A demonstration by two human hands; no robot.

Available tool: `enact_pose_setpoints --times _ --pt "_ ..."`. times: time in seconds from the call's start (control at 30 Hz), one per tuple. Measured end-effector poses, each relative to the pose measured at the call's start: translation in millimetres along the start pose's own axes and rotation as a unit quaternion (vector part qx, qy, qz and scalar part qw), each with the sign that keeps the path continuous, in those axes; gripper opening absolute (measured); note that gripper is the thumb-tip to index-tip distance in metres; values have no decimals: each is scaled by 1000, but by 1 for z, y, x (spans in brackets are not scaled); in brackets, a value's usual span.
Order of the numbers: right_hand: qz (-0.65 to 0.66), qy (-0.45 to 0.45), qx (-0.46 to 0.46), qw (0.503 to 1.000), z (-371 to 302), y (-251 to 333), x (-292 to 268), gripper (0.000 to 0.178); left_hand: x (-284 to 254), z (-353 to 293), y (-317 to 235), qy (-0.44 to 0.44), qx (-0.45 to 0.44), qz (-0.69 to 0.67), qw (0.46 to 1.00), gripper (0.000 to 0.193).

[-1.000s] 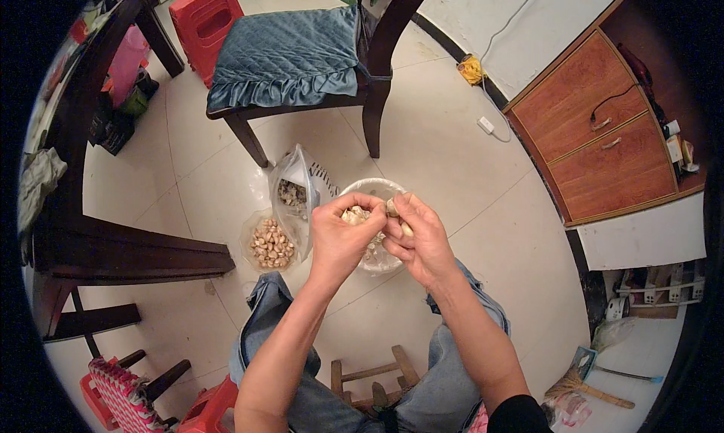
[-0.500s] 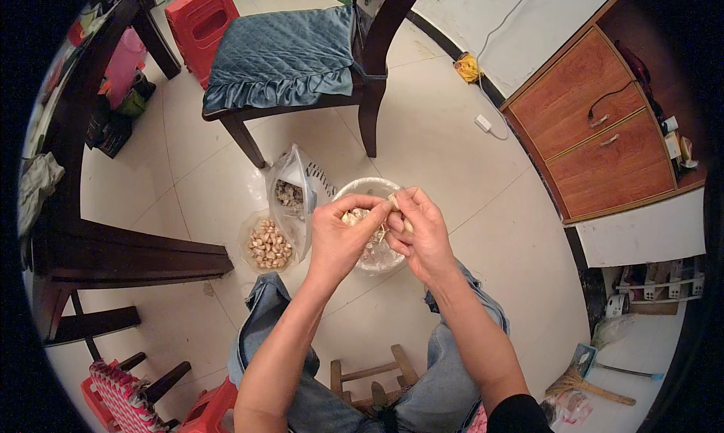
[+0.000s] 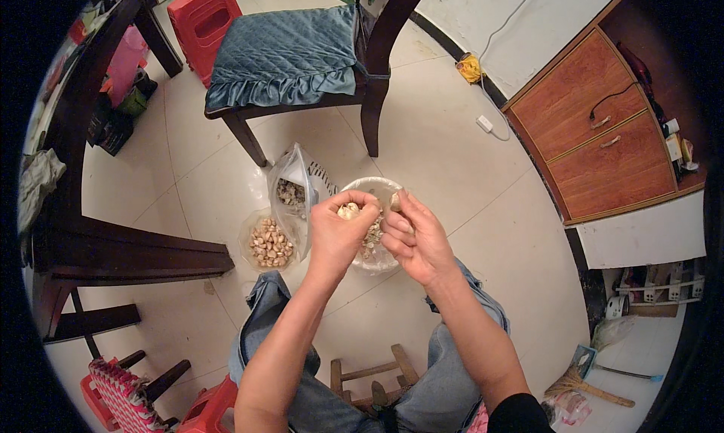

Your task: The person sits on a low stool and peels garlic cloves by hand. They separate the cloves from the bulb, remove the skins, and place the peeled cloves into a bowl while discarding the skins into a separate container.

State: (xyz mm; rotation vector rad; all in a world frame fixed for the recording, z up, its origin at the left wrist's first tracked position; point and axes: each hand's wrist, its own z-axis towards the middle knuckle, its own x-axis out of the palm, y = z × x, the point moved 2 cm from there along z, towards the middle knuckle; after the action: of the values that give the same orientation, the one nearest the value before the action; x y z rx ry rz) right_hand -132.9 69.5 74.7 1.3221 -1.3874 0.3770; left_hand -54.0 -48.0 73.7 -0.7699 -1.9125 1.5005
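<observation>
Over the white basin (image 3: 386,267), my left hand (image 3: 336,233) has its thumb and index finger pressed together. A pale piece of garlic (image 3: 348,211) shows inside the loop of its fingers, seemingly held there. Just to the right, apart from it, my right hand (image 3: 418,243) is closed, with a small garlic clove (image 3: 395,201) pinched at the thumb and fingertip. Its other fingers curl into the palm. Papery garlic skins (image 3: 371,246) lie in the basin, partly hidden by my hands. Left of the basin, a clear bowl (image 3: 246,258) holds several garlic cloves (image 3: 270,242).
An open plastic bag (image 3: 299,178) with greyish bits inside leans by the bowl. A dark chair (image 3: 369,120) with a blue cushion stands beyond. A table leg (image 3: 151,250) juts in from the left. A wooden cabinet (image 3: 588,116) lines the right wall; a broom (image 3: 596,390) lies lower right.
My hands have come apart from touching to a small gap, the right still pinching the clove. More of the basin's contents shows between them.
</observation>
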Motion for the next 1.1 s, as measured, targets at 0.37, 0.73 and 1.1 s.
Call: enact_pose_setpoints --times 0.37,0.73,1.1 --pt "-150 -56 -55 986 -3 6 4 14 4 -1 -5 61 66 33 995 13" --pt "0 -14 24 1000 -1 1 -5 17 3 -4 -8 53 74 53 994 11" --pt "2 -25 21 999 -2 -2 -4 19 4 -7 -14 27 164 143 976 9"
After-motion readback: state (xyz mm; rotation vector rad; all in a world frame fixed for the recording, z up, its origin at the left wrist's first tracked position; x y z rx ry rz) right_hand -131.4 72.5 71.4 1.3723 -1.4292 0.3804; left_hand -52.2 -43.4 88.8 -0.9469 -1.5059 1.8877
